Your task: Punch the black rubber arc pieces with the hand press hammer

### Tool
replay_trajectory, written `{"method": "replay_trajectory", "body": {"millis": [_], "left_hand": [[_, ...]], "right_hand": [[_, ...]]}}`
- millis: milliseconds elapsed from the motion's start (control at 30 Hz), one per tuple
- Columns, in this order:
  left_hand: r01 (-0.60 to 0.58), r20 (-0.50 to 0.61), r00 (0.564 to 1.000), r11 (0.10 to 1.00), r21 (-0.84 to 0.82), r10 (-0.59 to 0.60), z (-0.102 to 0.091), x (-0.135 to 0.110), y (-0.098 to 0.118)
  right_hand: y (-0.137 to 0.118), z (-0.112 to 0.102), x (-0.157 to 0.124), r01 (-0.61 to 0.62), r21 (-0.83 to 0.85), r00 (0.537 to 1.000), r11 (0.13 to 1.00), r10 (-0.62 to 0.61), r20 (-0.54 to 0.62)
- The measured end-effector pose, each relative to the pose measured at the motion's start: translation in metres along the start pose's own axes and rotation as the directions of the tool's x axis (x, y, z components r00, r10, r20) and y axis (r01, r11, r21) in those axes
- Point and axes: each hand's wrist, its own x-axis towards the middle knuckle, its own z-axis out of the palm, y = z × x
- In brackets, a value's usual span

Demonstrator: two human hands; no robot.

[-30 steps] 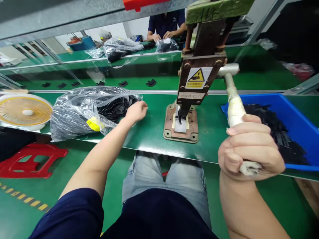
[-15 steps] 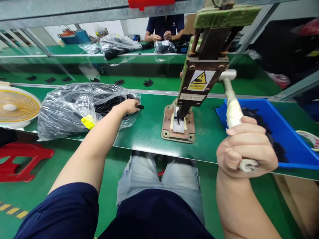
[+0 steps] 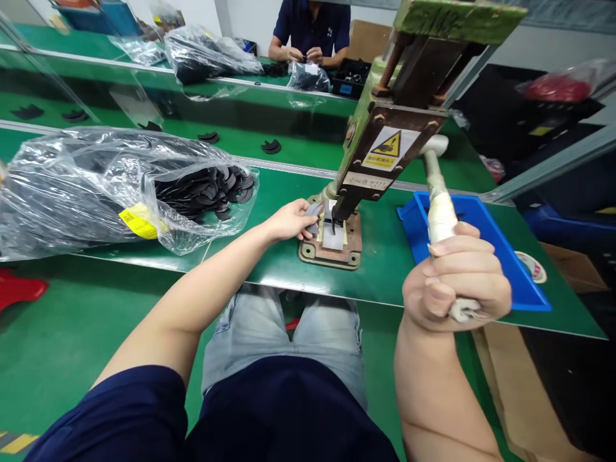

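Left hand (image 3: pixel 289 221) brought piece (image 3: pixel 314 211) to press (image 3: pixel 391 90).

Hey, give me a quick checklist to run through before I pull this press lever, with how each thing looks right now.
1. Grip on lever: ok. Right hand is closed around the wrapped lever handle.
2. Fingers clear of punch: not ok. Left hand has fingertips right beside the punch, over the base plate.
3. Dark piece seated under punch: cannot tell; fingers hide part of it.
4. Blue tray within reach: ok, just right of the press.
5. Bag of black parts: ok, mouth open toward the press.
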Motion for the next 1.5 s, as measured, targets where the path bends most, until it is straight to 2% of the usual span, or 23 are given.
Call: {"method": "replay_trajectory", "body": {"millis": [133,233,433,633,900,1133,1367,1500], "left_hand": [[-0.103,-0.021,0.994,0.990,0.096,0.106,0.002,0.009,0.001],[-0.123,0.006,0.992,0.983,0.135,0.123,0.001,0.015,0.000],[-0.210,-0.054,0.971,0.939,0.270,0.233,0.001,0.025,-0.011],[-0.100,-0.067,0.991,0.982,0.163,0.112,0.001,0.021,-0.008],[-0.138,0.025,0.990,0.972,0.190,0.136,-0.002,0.025,0.008],[-0.093,0.131,0.989,0.984,0.155,0.073,-0.007,0.034,0.014],[-0.098,0.096,0.992,0.975,0.201,0.080,-0.004,0.034,0.010],[-0.067,0.093,0.994,0.982,0.177,0.051,-0.003,0.037,0.009]], "right_hand": [[0.001,0.004,0.000,0.027,0.005,0.999,1.000,-0.027,-0.047],[0.002,0.006,-0.001,0.021,-0.010,0.997,1.000,-0.022,-0.080],[-0.001,0.002,0.000,0.004,-0.017,1.000,1.000,-0.005,-0.023],[-0.001,0.001,-0.001,0.015,0.002,1.000,1.000,-0.015,-0.015],[-0.002,0.000,0.000,0.010,0.017,1.000,1.000,-0.010,0.000],[-0.002,-0.003,-0.001,0.005,-0.005,1.000,1.000,-0.005,0.024],[-0.001,0.000,-0.002,0.013,0.010,1.000,1.000,-0.013,-0.014],[0.000,0.005,-0.003,0.015,0.004,0.997,1.000,-0.015,-0.073]]}}
